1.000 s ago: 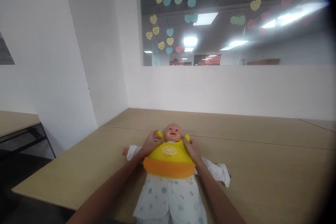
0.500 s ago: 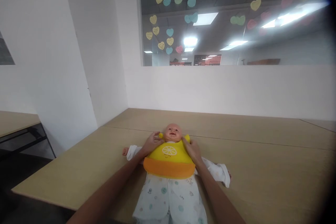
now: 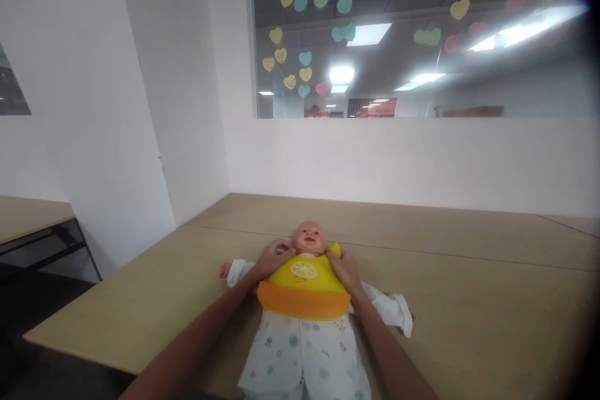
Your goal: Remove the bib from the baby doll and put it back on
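Observation:
A baby doll [image 3: 309,237] in white printed clothes lies on its back on the table, arms spread to both sides. Over its chest is a yellow bib [image 3: 304,270] with a white citrus-slice print and an orange pocket [image 3: 304,301] along the bottom. My left hand [image 3: 275,257] is closed on the bib's neck edge at the left of the doll's neck. On the other side, my right hand [image 3: 344,267] pinches the bib by the neck, and a yellow strap end [image 3: 335,249] sticks up beyond its fingers. Behind the doll's neck, nothing of the bib shows.
The wooden table [image 3: 469,300] reaches back to a white wall below a window [image 3: 403,62] with heart-shaped sticky notes. Another table [image 3: 35,219] stands at the far left, across a gap.
The yellow strap end that showed above my left fingers is now out of sight behind that hand. My right hand keeps its place at the bib. The view has shifted slightly.

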The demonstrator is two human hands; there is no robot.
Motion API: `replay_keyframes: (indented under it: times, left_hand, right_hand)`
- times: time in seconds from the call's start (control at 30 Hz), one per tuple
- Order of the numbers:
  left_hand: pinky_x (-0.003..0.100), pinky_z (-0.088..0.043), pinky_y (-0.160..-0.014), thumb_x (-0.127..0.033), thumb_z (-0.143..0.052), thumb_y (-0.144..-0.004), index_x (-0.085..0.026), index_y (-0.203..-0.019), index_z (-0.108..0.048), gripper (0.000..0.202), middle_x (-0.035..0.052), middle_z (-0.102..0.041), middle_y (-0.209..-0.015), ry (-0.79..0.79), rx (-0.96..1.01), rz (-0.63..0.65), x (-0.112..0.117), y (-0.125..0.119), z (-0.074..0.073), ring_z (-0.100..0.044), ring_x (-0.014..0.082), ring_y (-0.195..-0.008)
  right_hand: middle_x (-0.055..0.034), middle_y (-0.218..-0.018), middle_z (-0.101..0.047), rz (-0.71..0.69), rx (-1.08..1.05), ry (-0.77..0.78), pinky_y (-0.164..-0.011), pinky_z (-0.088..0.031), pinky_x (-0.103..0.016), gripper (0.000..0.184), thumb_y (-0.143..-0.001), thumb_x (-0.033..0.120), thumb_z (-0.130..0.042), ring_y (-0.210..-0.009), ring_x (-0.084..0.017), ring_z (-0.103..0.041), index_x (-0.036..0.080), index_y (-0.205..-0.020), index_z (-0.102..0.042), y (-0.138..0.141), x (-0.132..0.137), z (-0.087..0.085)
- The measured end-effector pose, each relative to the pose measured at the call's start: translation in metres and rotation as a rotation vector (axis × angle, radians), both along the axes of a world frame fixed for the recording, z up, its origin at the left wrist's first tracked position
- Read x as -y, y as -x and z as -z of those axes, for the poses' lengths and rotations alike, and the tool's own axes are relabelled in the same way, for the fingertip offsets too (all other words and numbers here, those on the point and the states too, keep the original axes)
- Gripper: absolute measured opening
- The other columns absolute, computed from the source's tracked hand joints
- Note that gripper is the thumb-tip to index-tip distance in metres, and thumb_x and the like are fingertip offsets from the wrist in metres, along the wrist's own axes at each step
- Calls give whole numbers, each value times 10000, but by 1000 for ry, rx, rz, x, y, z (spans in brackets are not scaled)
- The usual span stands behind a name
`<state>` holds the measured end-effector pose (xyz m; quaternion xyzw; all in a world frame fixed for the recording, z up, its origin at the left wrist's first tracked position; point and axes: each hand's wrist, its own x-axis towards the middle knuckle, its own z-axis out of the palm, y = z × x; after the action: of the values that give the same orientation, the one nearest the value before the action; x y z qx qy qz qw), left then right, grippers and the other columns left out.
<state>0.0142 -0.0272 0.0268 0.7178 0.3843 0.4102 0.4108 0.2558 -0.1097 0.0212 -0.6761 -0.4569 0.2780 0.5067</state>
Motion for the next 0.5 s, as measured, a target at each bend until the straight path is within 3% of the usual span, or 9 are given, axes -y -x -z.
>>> replay_keyframes:
  times: [0.23, 0.5]
  left_hand:
    - [285, -496, -734, -520, -748, -809, -165, -855, -750, 358, 86, -763, -902, 16, -58, 70, 3, 0, -2, -713, 223, -859]
    - [293, -517, -750, -530, -742, -802, -161, -876, -779, 378, 111, -786, -936, -8, -69, 74, 5, -1, -4, -721, 245, -904]
  right_hand:
    - [-73, -754, -707, 27, 10, 25, -622, -361, -270, 352, -799, 496, -583, -733, -202, -634, 157, -754, -669, 2, 5, -8]
    - [-91, -774, -731, 10, 9, 20, -618, -366, -262, 387, -783, 518, -613, -775, -224, -664, 140, -751, -686, 2, 6, -8]
